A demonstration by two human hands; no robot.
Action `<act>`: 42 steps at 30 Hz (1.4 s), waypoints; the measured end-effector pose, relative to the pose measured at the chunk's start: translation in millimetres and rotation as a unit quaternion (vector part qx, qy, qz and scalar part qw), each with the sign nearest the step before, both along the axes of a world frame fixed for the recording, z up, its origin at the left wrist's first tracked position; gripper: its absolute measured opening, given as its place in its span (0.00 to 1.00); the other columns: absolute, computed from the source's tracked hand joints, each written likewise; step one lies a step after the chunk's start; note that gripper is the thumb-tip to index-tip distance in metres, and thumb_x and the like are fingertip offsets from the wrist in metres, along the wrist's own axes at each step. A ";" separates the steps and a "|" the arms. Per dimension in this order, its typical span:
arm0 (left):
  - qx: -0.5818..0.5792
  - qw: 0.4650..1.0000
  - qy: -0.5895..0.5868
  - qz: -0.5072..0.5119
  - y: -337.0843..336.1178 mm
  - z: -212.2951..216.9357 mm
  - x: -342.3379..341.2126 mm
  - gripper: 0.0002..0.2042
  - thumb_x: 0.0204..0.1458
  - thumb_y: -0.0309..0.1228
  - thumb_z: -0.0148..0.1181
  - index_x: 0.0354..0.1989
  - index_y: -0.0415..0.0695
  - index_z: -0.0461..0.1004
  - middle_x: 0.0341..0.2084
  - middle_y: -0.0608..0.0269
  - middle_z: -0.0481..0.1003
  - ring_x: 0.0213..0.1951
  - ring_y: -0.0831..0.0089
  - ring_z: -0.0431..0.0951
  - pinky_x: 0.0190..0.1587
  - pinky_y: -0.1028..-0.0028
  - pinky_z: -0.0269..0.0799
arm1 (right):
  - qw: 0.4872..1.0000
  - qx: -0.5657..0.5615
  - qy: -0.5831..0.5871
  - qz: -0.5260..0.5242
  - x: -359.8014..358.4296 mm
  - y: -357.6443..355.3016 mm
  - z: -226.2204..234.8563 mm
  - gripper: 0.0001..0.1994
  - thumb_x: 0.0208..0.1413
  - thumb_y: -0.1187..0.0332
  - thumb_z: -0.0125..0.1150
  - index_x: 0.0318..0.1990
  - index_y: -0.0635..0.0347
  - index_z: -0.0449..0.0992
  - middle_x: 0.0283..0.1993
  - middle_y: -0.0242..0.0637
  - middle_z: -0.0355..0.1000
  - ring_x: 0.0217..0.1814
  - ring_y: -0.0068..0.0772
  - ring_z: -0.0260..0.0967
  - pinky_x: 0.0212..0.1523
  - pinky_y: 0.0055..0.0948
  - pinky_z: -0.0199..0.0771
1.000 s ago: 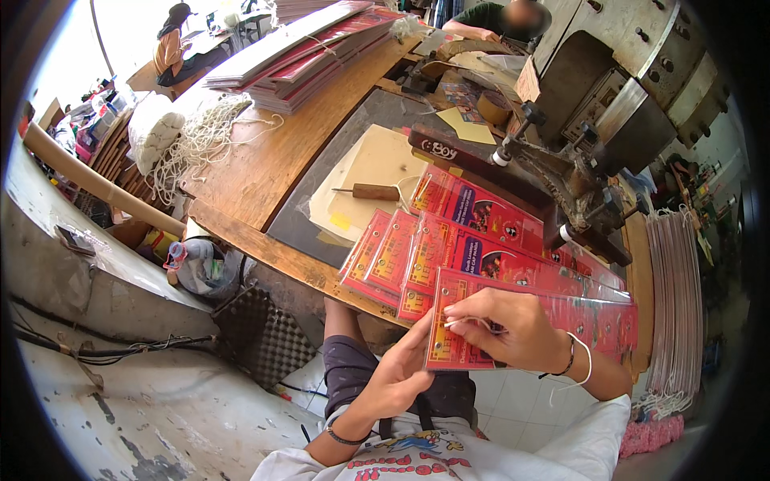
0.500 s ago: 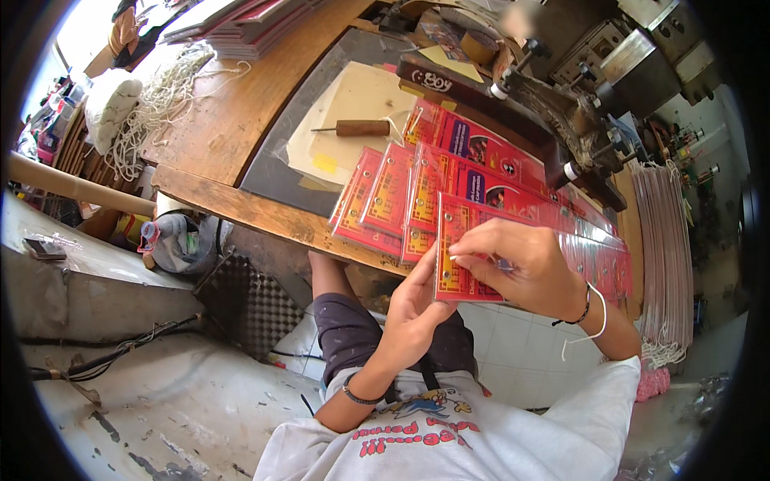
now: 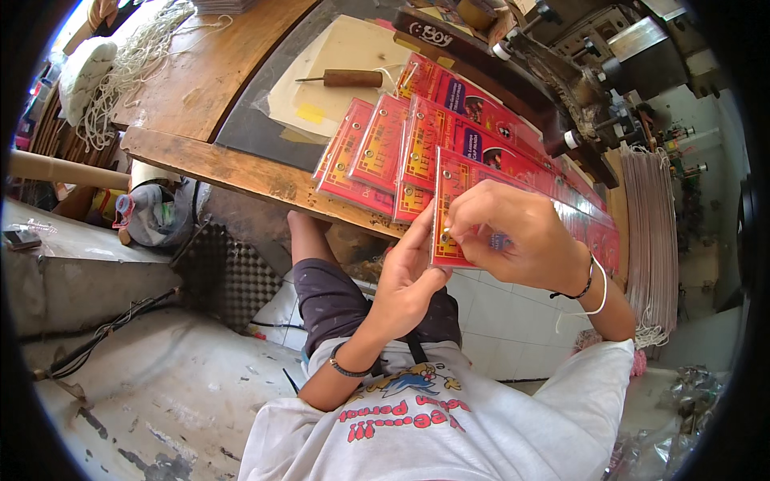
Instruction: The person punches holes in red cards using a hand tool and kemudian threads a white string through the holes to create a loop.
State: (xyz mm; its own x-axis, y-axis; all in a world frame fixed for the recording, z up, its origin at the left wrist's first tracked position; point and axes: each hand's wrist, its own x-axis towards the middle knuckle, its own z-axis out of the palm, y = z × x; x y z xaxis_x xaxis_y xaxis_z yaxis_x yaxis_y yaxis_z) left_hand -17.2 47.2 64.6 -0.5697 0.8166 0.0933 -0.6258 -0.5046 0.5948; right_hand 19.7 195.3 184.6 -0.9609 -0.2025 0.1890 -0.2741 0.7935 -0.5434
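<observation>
My left hand (image 3: 405,289) grips the lower left edge of a red printed card (image 3: 454,172), thumb in front and fingers behind. The card has small metal eyelets along its left end and a glossy clear cover. Over that end, my right hand (image 3: 517,232) is closed in a pinch at the lower eyelet, on a bit of white string. A length of white string (image 3: 603,280) also loops by my right wrist, its tail hanging down. Several more red cards (image 3: 377,148) lie fanned and overlapping on the table, left of and beyond the held one.
An awl with a wooden handle (image 3: 353,78) lies on cream sheets (image 3: 301,100). A dark metal machine (image 3: 577,112) stands at the far right of the wooden table (image 3: 233,180). Tangled white string (image 3: 132,60) lies far left; bundled card edges (image 3: 650,240) stand at right.
The view has shifted, so the table sits higher in the picture. My right fingers have come closer to the lower eyelet, and less string shows. My left hand keeps its hold on the card.
</observation>
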 end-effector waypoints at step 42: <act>-0.174 0.955 0.201 0.128 -37.8 11.1 1.2 0.11 0.55 0.15 0.56 0.47 0.30 0.73 0.40 0.55 0.77 0.43 0.75 0.79 0.41 0.79 0.77 | 0.986 0.144 0.043 0.070 29.7 -7.3 1.3 0.12 0.47 0.74 0.60 0.42 0.62 0.77 0.39 0.36 0.72 0.40 0.35 0.72 0.32 0.28 0.77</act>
